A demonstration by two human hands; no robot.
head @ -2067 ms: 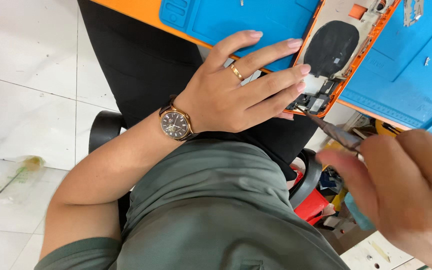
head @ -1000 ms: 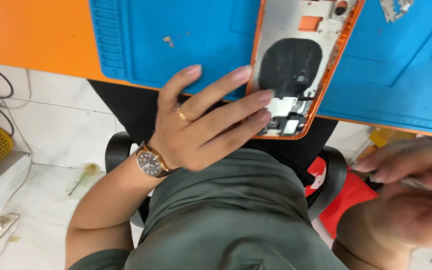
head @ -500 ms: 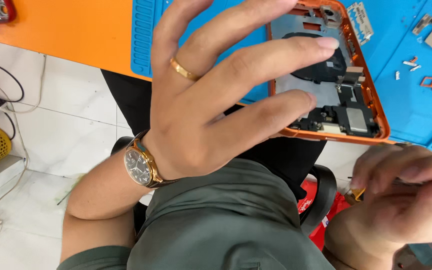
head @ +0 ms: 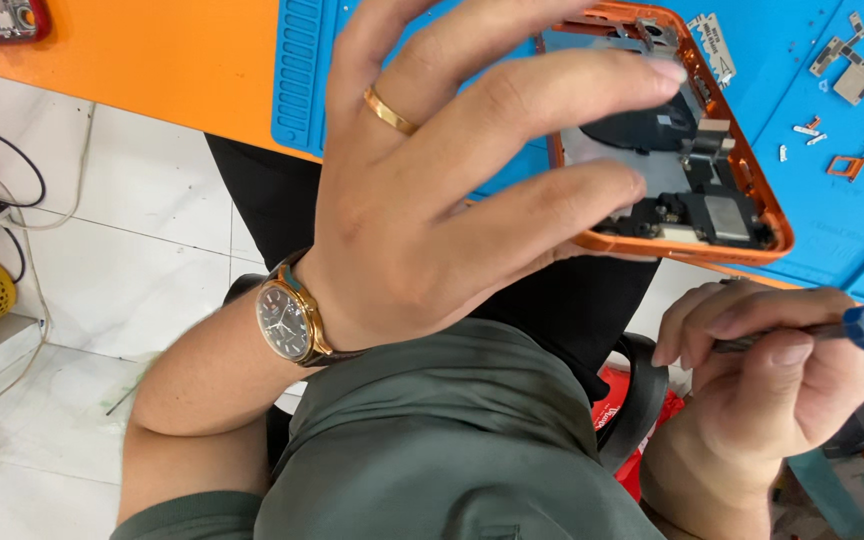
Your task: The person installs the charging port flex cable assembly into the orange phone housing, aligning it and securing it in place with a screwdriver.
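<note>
My left hand is spread wide, fingers fanned over the near end of the opened phone shell, the fingertips resting on or just above its rim (I cannot tell whether they truly press), which looks like a way to steady the shell on the mat. A plain gold ring sits on one finger, and a round watch with a dark dial, gilt case and dark strap wraps the wrist. My right hand is curled narrow, low and off the table edge, pinching a thin metal-shafted screwdriver with a blue cap, held level as if parked between turns. The shell lies just beyond my left fingers, an orange frame with rounded corners, its inside showing grey plates, a dark round coil and small black modules. It sits on a blue ribbed mat, matte and rubbery. Past my right hand, tiny screws and metal brackets lie scattered on that mat. Beyond my left hand the orange tabletop is smooth and glossy.
</note>
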